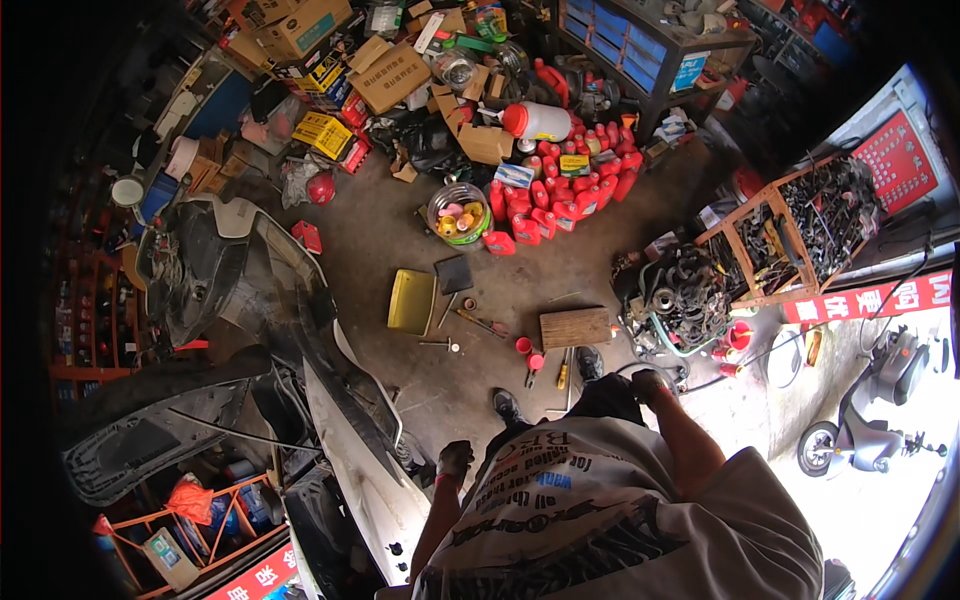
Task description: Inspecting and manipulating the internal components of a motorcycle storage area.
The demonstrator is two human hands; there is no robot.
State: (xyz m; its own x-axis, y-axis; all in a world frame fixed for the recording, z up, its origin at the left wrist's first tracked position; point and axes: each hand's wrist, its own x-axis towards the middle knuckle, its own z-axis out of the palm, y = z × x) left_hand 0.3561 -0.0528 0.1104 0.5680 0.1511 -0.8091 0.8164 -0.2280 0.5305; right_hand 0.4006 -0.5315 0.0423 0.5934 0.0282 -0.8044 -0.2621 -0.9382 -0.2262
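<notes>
My left hand (455, 460), dark and with curled fingers, hangs beside my left leg, close to the pale panel of a scooter body (365, 480). Whatever it may hold is hidden. Over my right knee is my right hand (648, 385), also closed and dark; I cannot make out anything in it. On the floor ahead of my shoes lie a wooden block (575, 327), a yellow-handled screwdriver (563, 376), a hammer (440, 344), two small red cups (524, 346) and a yellow tray (411, 301).
Left stands the stripped scooter. Ahead are many red bottles (560, 200), a tub (460, 212) and cardboard boxes (390, 77). A heap of greasy engine parts (680, 300) and an orange-framed rack (790, 235) are to the right. Outside, a grey scooter (865, 420) is parked.
</notes>
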